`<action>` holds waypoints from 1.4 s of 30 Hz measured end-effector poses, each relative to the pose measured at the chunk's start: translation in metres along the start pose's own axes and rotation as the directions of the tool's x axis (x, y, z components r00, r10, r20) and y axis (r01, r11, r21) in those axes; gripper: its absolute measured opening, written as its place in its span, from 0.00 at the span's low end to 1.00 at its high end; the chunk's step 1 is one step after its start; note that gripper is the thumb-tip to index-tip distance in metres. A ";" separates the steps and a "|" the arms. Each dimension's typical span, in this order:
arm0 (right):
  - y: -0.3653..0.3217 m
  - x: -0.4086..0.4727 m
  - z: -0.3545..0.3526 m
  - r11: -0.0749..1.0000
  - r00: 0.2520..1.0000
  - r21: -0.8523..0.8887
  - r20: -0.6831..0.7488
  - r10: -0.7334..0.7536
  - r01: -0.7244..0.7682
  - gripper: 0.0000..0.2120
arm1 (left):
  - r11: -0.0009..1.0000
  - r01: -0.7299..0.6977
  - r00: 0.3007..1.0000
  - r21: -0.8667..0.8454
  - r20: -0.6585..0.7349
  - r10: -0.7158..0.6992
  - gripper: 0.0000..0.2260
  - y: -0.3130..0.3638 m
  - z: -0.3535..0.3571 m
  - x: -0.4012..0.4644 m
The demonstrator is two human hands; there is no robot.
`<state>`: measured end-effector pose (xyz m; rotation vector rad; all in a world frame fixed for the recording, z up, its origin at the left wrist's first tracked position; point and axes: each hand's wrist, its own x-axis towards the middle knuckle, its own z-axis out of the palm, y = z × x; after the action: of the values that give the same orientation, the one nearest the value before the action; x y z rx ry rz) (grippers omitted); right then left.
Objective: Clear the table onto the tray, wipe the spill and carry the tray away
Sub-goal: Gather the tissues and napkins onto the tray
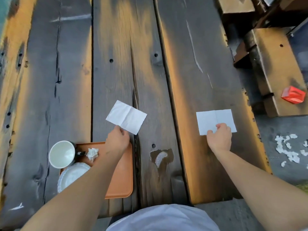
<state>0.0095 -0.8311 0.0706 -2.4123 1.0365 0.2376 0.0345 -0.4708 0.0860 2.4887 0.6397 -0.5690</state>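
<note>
Left hand [117, 140] at centre frame, fingers pinching the near corner of a white napkin [126, 116] held over the worktop [191, 80]. Right hand [219, 139] right of centre, fingers pinching the near edge of a 2nd napkin [215, 120]. Spill [162, 160] lies lower centre, between the arms. Orange tray [123, 177] lower left carries a white cup [62, 154], crumpled tissue [93, 153] and plate [71, 175]. No readable writing.

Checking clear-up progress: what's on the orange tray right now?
On the orange tray: a white mug lying on its side, a crumpled napkin and a white plate. The left forearm crosses over the tray and hides part of its surface and the plate.
</note>
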 end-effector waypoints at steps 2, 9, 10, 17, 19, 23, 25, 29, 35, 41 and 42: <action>-0.004 0.014 0.000 0.999 0.999 -0.019 -0.036 -0.027 0.026 0.18 | 0.997 -0.042 0.996 0.063 -0.075 0.047 0.09 0.006 -0.001 0.014; -0.009 0.038 0.004 0.991 0.989 -0.079 -0.092 -0.115 0.108 0.18 | 0.969 -0.151 0.974 0.198 -0.139 0.180 0.14 0.029 0.004 0.054; -0.011 0.039 0.005 0.992 0.989 -0.072 -0.097 -0.115 0.108 0.18 | 0.965 -0.158 0.971 0.207 -0.145 0.190 0.15 0.033 0.006 0.058; -0.006 0.045 0.015 0.995 0.990 -0.082 -0.124 -0.066 0.056 0.18 | 0.980 -0.102 0.987 0.172 -0.107 0.122 0.16 0.033 0.020 0.080; -0.005 0.047 0.015 0.996 0.990 -0.069 -0.124 -0.065 0.056 0.17 | 0.986 -0.082 0.989 0.144 -0.114 0.099 0.16 0.034 0.021 0.085; -0.009 0.047 0.014 0.999 0.991 -0.027 -0.122 -0.047 0.044 0.15 | 0.993 -0.049 0.990 0.107 -0.123 0.062 0.14 0.037 0.021 0.094; -0.010 0.046 0.013 0.999 0.991 -0.001 -0.129 -0.041 0.041 0.14 | 0.996 -0.036 0.991 0.081 -0.124 0.046 0.14 0.040 0.019 0.094; -0.010 0.049 0.010 1.000 0.992 0.016 -0.130 -0.007 0.009 0.08 | 0.998 -0.005 0.994 0.057 -0.108 0.011 0.12 0.042 0.018 0.091; -0.013 0.044 0.005 1.000 0.991 0.019 -0.131 0.005 -0.003 0.05 | 1.000 0.006 0.993 0.026 -0.118 -0.003 0.09 0.040 0.018 0.086; -0.021 0.026 -0.006 0.988 0.999 0.153 0.018 0.027 -0.029 0.04 | 0.992 -0.083 0.983 -0.096 -0.173 0.066 0.05 0.050 0.007 0.057; -0.024 0.021 -0.007 0.985 0.999 0.169 0.037 0.028 -0.034 0.04 | 0.989 -0.095 0.983 -0.112 -0.166 0.075 0.05 0.048 0.004 0.049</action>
<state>0.0413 -0.8343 0.0783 -2.2344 1.0361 0.1925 0.0988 -0.4942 0.0755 2.4523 0.6056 -0.2896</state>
